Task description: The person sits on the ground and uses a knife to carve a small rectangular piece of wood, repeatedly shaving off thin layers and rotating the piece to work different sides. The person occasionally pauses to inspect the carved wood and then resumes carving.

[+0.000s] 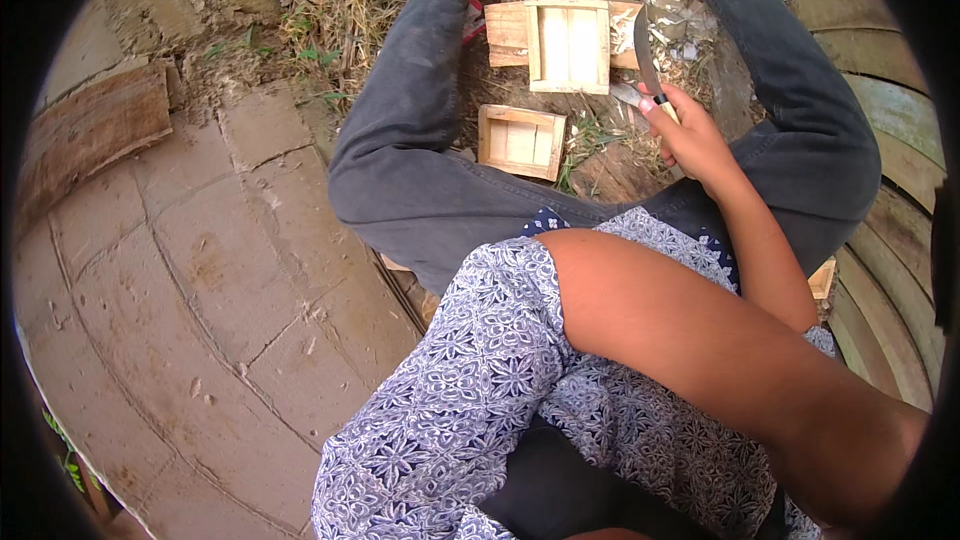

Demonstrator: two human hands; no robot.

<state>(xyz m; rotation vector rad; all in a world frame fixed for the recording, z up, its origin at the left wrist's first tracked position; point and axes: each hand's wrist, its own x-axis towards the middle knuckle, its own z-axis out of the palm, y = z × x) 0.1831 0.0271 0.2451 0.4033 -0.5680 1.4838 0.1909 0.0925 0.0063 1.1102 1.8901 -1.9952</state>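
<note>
My right hand [692, 135] is closed around the pale handle of a knife [646, 55]. Its long, slightly curved dark blade points up and away from me. Just left of the blade, a shallow wooden box [534, 50] with raised rims and a pale slatted bottom rests on a wooden board [507, 35]. A smaller wooden box [484, 140] lies nearer to me, between my legs. A short grey metal piece [627, 93] shows beside my thumb; I cannot tell what it is. My left arm [700, 350] crosses my body toward the lower right, its hand out of view.
Wood shavings [690, 15] and dry grass [330, 20] litter the ground between my legs. Brown paving [200, 270] spreads on the left, with a raised slab [95, 140]. Curved wooden slats [880, 110] line the right side. Another wooden piece [822, 280] shows beside my right thigh.
</note>
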